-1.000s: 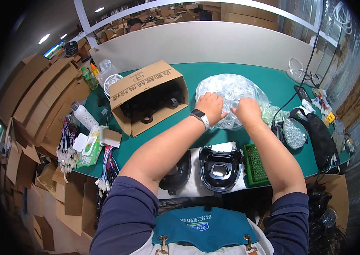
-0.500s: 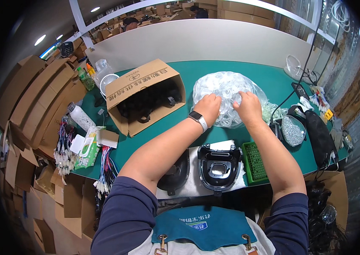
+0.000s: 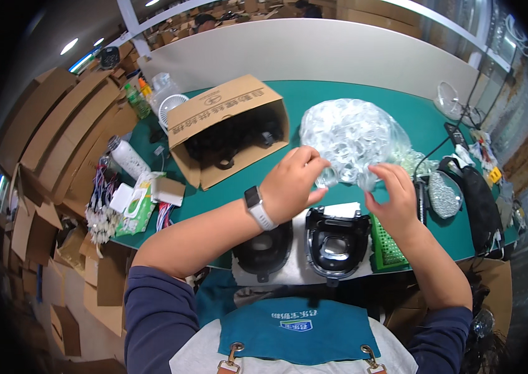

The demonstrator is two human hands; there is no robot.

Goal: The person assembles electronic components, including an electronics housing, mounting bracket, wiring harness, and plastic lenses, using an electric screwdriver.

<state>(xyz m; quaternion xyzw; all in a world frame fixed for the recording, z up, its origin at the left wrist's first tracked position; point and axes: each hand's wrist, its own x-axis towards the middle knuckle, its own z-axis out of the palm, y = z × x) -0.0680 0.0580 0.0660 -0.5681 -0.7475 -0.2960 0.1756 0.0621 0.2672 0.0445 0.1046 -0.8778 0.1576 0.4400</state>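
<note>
Pinching small clear pieces beside a plastic bag

Holding something small and clear, the left hand [image 3: 292, 184] hangs above the near part of the green table [image 3: 314, 100]. Its fingers curl in and its fingertips [image 3: 321, 167] close on a clear piece at the lower edge of the plastic bag [image 3: 351, 140]. A watch [image 3: 257, 209] with a pale strap sits on that wrist. The right hand [image 3: 395, 196] is just beside it, fingers bent and drawn together, thumb and forefinger pinching at something tiny; what it grips is too small to make out. The two hands are near each other but apart.

The bag, full of clear parts, lies on the table just beyond both hands. Below the hands, at the table's near edge, two black mask-like frames rest side by side on a white sheet: one frame [image 3: 262, 249] under the left forearm, the other frame [image 3: 337, 240] between the hands. A green tray [image 3: 387, 246] sits just right of them. An open cardboard box [image 3: 226, 128] lies on its side to the left of the bag, with dark items inside.
</note>
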